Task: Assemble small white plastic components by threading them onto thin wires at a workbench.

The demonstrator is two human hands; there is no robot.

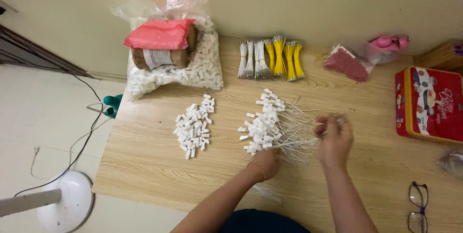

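The wired connectors (pixel 270 122) lie in a heap on the wooden table (pixel 144 160), between my hands. My left hand (pixel 266 161) touches the heap's near edge, fingers curled. My right hand (pixel 333 139) pinches some thin wires (pixel 301 141). Behind, a plastic bag (pixel 202 64) holds loose white connectors.

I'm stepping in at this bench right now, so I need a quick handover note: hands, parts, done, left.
Left hand: rests at the near edge of the wired connectors.
Right hand: pinches a few white wires.
Done: a pile of connectors with wires fitted, mid-table.
Left: loose connectors, a full bag behind them, white and yellow wire bundles at the back.
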